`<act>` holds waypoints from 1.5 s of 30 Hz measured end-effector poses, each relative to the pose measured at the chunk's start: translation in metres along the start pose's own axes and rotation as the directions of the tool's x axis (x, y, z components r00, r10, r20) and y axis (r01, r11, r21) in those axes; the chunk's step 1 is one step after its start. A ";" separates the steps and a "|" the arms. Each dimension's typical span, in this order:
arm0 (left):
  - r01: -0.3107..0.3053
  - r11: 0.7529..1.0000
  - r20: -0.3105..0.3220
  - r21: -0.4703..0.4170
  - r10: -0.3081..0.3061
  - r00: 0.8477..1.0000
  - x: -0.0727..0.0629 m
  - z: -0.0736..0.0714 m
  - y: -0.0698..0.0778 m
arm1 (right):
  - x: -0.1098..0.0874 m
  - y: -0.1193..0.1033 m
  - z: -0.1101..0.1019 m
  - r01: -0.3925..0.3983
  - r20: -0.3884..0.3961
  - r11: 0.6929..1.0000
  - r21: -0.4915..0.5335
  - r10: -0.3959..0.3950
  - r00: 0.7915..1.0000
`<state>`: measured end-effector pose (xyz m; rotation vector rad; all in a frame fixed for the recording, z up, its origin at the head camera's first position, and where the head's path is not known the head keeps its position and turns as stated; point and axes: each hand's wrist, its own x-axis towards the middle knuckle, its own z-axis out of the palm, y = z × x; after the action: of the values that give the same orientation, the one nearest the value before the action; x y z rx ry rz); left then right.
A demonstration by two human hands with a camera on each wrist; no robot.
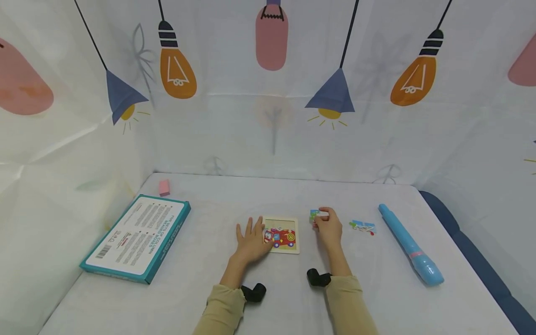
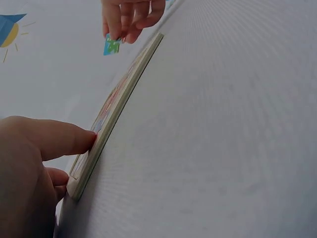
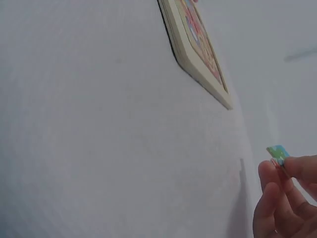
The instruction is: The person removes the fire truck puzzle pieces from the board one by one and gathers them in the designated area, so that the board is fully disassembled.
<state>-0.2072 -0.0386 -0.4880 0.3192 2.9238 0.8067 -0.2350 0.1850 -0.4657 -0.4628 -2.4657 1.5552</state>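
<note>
A wooden puzzle board with a pale frame lies on the table. Red fire-truck pieces fill its lower part, and bare wood shows above them. My left hand rests at the board's left side with fingers spread. In the left wrist view its thumb presses on the pieces near the frame. To the right of the board, my right hand pinches a small blue and green puzzle piece between thumb and fingers. The right wrist view shows this piece held up off the table.
More puzzle pieces lie right of my right hand. Beyond them is a long blue tube-shaped object. On the left lie a teal-edged box and a pink block. A printed sheet hangs behind the table.
</note>
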 end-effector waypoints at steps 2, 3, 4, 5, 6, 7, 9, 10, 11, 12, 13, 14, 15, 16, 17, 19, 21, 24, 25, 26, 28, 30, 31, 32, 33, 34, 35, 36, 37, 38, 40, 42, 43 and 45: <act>0.000 1.000 0.003 0.000 0.000 1.000 0.000 0.000 0.000 | 0.001 0.004 -0.004 -0.008 -0.006 1.000 -0.001 0.008 1.000; 0.000 1.000 0.002 -0.002 0.000 1.000 -0.001 0.000 0.000 | 0.001 0.005 -0.007 -0.012 -0.011 1.000 -0.004 0.012 1.000; 0.000 1.000 0.004 -0.001 0.000 1.000 -0.001 0.000 0.000 | 0.002 0.006 -0.009 -0.016 -0.016 1.000 -0.011 0.015 1.000; 0.002 1.000 0.005 -0.002 -0.002 1.000 -0.001 0.000 0.001 | 0.002 0.006 -0.011 -0.017 -0.022 1.000 -0.020 0.017 1.000; 0.002 1.000 0.004 -0.004 -0.002 1.000 -0.001 0.000 0.001 | 0.002 0.007 -0.013 -0.019 -0.029 0.999 -0.031 0.018 0.999; 0.001 1.000 0.003 -0.005 -0.001 1.000 -0.001 -0.001 0.001 | 0.002 0.007 -0.015 -0.017 -0.039 0.999 -0.047 0.015 0.999; 0.001 1.000 -0.001 -0.010 -0.001 1.000 -0.001 -0.001 0.001 | 0.002 0.008 -0.019 -0.015 -0.053 0.997 -0.074 0.011 0.999; 0.000 1.000 -0.004 -0.012 0.000 1.000 -0.001 -0.001 0.001 | 0.002 0.009 -0.021 -0.012 -0.061 0.996 -0.086 0.007 0.998; 0.000 1.000 -0.007 -0.013 0.000 1.000 -0.001 -0.001 0.001 | 0.002 0.009 -0.022 -0.012 -0.069 0.995 -0.096 0.006 0.998; 0.001 1.000 -0.009 -0.015 -0.001 1.000 -0.001 -0.001 0.001 | 0.003 0.010 -0.024 -0.012 -0.074 0.995 -0.103 0.005 0.997; 0.001 1.000 -0.011 -0.016 -0.001 1.000 -0.001 -0.001 0.001 | 0.003 0.011 -0.025 -0.014 -0.081 0.995 -0.103 0.006 0.997; 0.001 1.000 -0.013 -0.019 -0.001 1.000 -0.001 -0.001 0.001 | 0.004 0.012 -0.027 -0.017 -0.086 0.995 -0.097 0.009 0.996; 0.001 1.000 -0.013 -0.021 -0.001 1.000 0.000 -0.001 0.001 | 0.004 0.013 -0.028 -0.021 -0.092 0.995 -0.095 0.013 0.996; 0.001 1.000 -0.013 -0.021 -0.001 1.000 0.000 -0.001 0.001 | 0.005 0.014 -0.030 -0.025 -0.101 0.995 -0.094 0.015 0.995; 0.002 1.000 -0.012 -0.022 -0.002 1.000 0.000 -0.001 0.001 | 0.005 0.015 -0.031 -0.029 -0.110 0.995 -0.093 0.019 0.994; 0.001 1.000 -0.010 -0.023 -0.001 1.000 0.000 0.000 0.000 | 0.006 0.017 -0.034 -0.037 -0.127 0.995 -0.091 0.025 0.992; 0.000 1.000 -0.008 -0.022 0.000 1.000 0.000 0.000 0.000 | 0.006 0.019 -0.036 -0.047 -0.142 0.994 -0.095 0.033 0.989; -0.001 1.000 -0.008 -0.014 0.001 1.000 0.001 0.001 -0.001 | 0.006 0.022 -0.040 -0.056 -0.165 0.994 -0.097 0.039 0.986; -0.001 1.000 -0.008 -0.012 0.001 1.000 0.001 0.001 -0.002 | 0.006 0.022 -0.041 -0.057 -0.172 0.994 -0.099 0.039 0.984; -0.001 1.000 -0.007 -0.011 0.001 1.000 0.002 0.001 -0.002 | 0.005 0.023 -0.043 -0.059 -0.180 0.993 -0.102 0.040 0.983; 0.000 1.000 -0.007 -0.007 -0.001 1.000 0.001 0.001 -0.002 | 0.005 0.025 -0.046 -0.068 -0.192 0.993 -0.099 0.048 0.980; 0.001 1.000 -0.006 -0.006 -0.001 1.000 0.001 0.001 -0.002 | 0.005 0.026 -0.049 -0.081 -0.204 0.992 -0.095 0.061 0.977; 0.001 1.000 -0.006 -0.006 -0.001 1.000 0.001 0.001 -0.001 | 0.005 0.027 -0.051 -0.094 -0.204 0.992 -0.087 0.074 0.976; 0.000 1.000 -0.007 -0.006 0.000 1.000 0.001 0.001 -0.002 | 0.005 0.027 -0.053 -0.104 -0.207 0.991 -0.080 0.086 0.975; 0.000 1.000 -0.007 -0.006 0.000 1.000 0.001 0.001 -0.001 | 0.005 0.028 -0.054 -0.110 -0.211 0.991 -0.075 0.092 0.973; 0.001 1.000 -0.008 -0.007 -0.001 1.000 0.001 0.000 -0.001 | 0.006 0.028 -0.056 -0.115 -0.215 0.991 -0.074 0.096 0.972; 0.002 1.000 -0.007 -0.007 -0.002 1.000 0.001 0.000 -0.001 | 0.006 0.029 -0.057 -0.118 -0.218 0.990 -0.077 0.098 0.971; 0.003 1.000 -0.007 -0.009 -0.003 1.000 0.001 0.000 -0.001 | 0.006 0.029 -0.059 -0.120 -0.221 0.989 -0.082 0.100 0.970; 0.003 1.000 -0.006 -0.008 -0.003 1.000 0.001 0.000 -0.001 | 0.006 0.030 -0.060 -0.121 -0.223 0.989 -0.084 0.100 0.970; 0.002 1.000 -0.004 -0.006 -0.002 1.000 0.001 0.000 -0.001 | 0.006 0.030 -0.061 -0.119 -0.229 0.989 -0.091 0.095 0.969; 0.003 1.000 -0.001 -0.004 -0.003 1.000 0.002 0.000 -0.001 | 0.007 0.031 -0.063 -0.126 -0.225 0.988 -0.090 0.103 0.969; 0.002 1.000 -0.002 -0.005 -0.002 1.000 0.002 0.001 -0.002 | 0.007 0.032 -0.065 -0.132 -0.222 0.987 -0.089 0.109 0.969; 0.002 1.000 -0.002 -0.007 -0.002 1.000 0.002 0.001 -0.002 | 0.008 0.032 -0.066 -0.134 -0.220 0.987 -0.085 0.112 0.969; -0.001 1.000 -0.007 -0.014 0.001 1.000 0.001 0.001 -0.002 | 0.008 0.033 -0.067 -0.138 -0.219 0.986 -0.089 0.116 0.969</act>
<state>-0.2089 -0.0394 -0.4897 0.3173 2.9231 0.8288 -0.2160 0.2575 -0.4668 -0.7764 -2.3995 1.3451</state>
